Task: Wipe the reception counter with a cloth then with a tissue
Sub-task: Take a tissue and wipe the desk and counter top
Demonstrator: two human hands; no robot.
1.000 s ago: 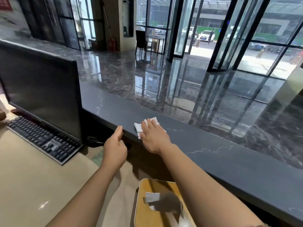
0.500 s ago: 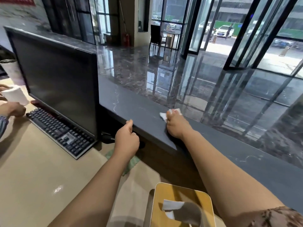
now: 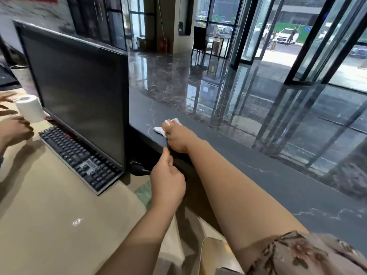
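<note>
Dark marble counter (image 3: 248, 155) runs beside the monitor (image 3: 79, 96), where our right hand (image 3: 176, 138) presses a white tissue (image 3: 161, 129) flat, our left hand (image 3: 168, 179) hangs loosely curled and empty, and we judge the tissue wipe underway, needing strokes along the remaining stretch.

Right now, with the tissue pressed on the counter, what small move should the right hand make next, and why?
Probably slide the tissue further left along the counter, toward the monitor. The right hand presses it flat there, and a short strip of counter lies between it and the monitor. The left hand is beside the edge, off the tissue.
</note>
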